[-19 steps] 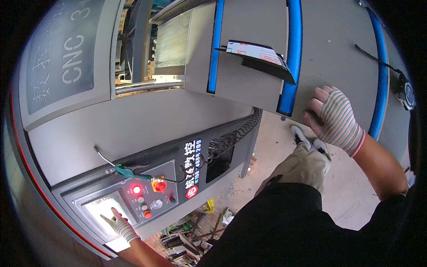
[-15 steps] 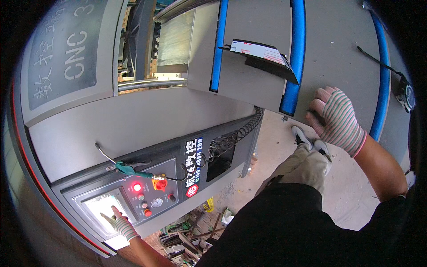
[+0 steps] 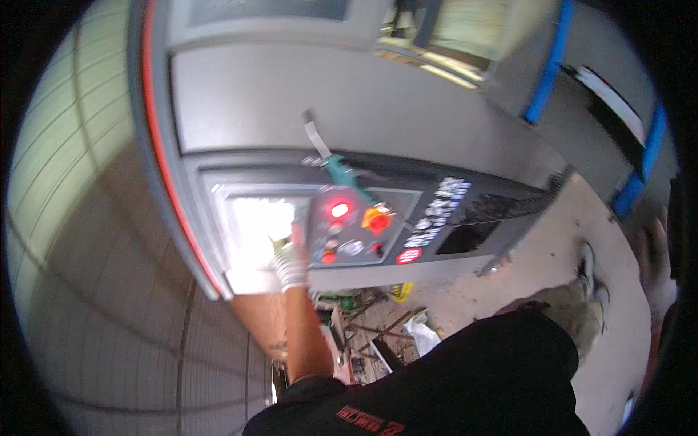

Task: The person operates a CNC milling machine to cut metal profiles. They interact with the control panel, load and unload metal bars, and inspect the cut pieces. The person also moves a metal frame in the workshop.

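Observation:
My left hand [image 3: 291, 263], in a striped glove, is at the bright touchscreen [image 3: 256, 218] of a grey machine's control panel. Two of its fingers stick out apart over the screen's lower right part, and I see nothing held in it. Glare washes out whatever the screen displays. Right of the screen are a glowing red button [image 3: 339, 211], a red knob on a yellow base [image 3: 376, 220] and a round gauge [image 3: 352, 248]. My right hand [image 3: 654, 254] is a smear at the far right edge, so its fingers cannot be read.
A teal air blow gun [image 3: 339, 171] hangs above the panel. At upper right, a dark profile piece [image 3: 618, 127] with a white film lies across the grey table between blue strips [image 3: 550, 62]. Scraps and a white bag [image 3: 422, 333] litter the floor below. A ribbed wall [image 3: 87, 218] is at left.
My view has swung left, so the panel now sits nearer the middle. My left hand stays at the touchscreen, at its lower right. My right hand has shifted to the right rim, blurred.

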A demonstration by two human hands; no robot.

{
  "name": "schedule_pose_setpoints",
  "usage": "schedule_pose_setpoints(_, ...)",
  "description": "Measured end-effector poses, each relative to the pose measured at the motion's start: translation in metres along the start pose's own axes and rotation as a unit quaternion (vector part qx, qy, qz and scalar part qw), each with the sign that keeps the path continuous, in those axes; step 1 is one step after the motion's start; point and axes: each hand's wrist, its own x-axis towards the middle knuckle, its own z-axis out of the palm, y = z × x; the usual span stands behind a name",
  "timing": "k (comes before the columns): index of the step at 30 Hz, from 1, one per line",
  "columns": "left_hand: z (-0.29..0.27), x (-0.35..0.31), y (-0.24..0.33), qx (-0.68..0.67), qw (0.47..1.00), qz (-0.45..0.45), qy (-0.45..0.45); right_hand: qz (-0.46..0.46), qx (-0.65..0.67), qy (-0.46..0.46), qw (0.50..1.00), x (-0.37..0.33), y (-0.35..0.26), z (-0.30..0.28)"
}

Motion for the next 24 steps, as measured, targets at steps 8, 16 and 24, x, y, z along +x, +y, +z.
schedule_pose_setpoints(8,0.016,-0.037,0.05,-0.051,0.985,0.104,0.126,-0.004,0.082,0.087,0.993,-0.003,0.019,0.038)
schedule_pose_setpoints(16,0.015,-0.034,0.045,-0.023,0.986,0.086,0.144,-0.049,0.06,-0.003,0.997,0.005,0.035,0.027)
schedule_pose_setpoints(24,0.017,-0.03,0.035,-0.045,0.984,0.098,0.141,-0.107,0.039,0.103,0.988,0.016,0.028,0.019)
